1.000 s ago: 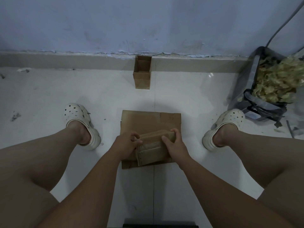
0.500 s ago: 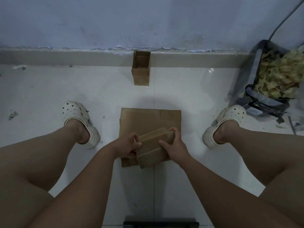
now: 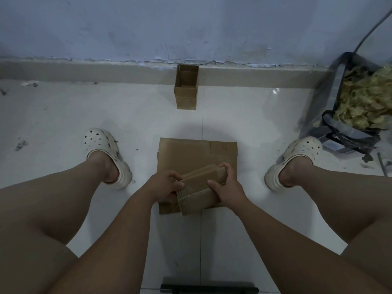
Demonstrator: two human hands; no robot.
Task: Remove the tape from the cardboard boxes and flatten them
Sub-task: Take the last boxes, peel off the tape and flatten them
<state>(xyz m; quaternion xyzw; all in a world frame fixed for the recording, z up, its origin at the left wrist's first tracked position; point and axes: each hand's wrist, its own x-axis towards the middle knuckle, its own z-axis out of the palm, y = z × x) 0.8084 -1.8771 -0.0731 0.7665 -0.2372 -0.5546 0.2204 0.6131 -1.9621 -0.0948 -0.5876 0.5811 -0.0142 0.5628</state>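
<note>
Head view is looking straight down at a seated person's legs and a white tiled floor [image 3: 63, 111].

- Small cardboard box [image 3: 201, 188]: being held just above the floor's middle, between the knees, tilted so its far end is pointing up and to the right. Its near-left end is showing folded flap edges. Tape on it: cannot tell in this dim light.
- Left hand [image 3: 163, 185]: fingers are curling round the box's left end, thumb on top, gripping it.
- Right hand [image 3: 229, 188]: fingers are wrapping over the far right end, thumb pressing on the top face; also gripping the box.
- Flattened cardboard sheet [image 3: 186, 153]: lying flat on the floor directly beneath the held box and both hands, its near edge partly hidden by them.
- Open cardboard box [image 3: 186, 92]: standing upright at the floor's far edge, touching the baseboard [image 3: 84, 71], well apart from the hands.
- Grey plastic bag [image 3: 339, 85]: sitting at the far right corner of the floor, holding crumpled yellowish material.
- White clogs: left clog [image 3: 99, 143] and right clog [image 3: 301, 151] are flanking the flattened sheet.
- Dark bar [image 3: 209, 290]: lying along the near edge of the view.
</note>
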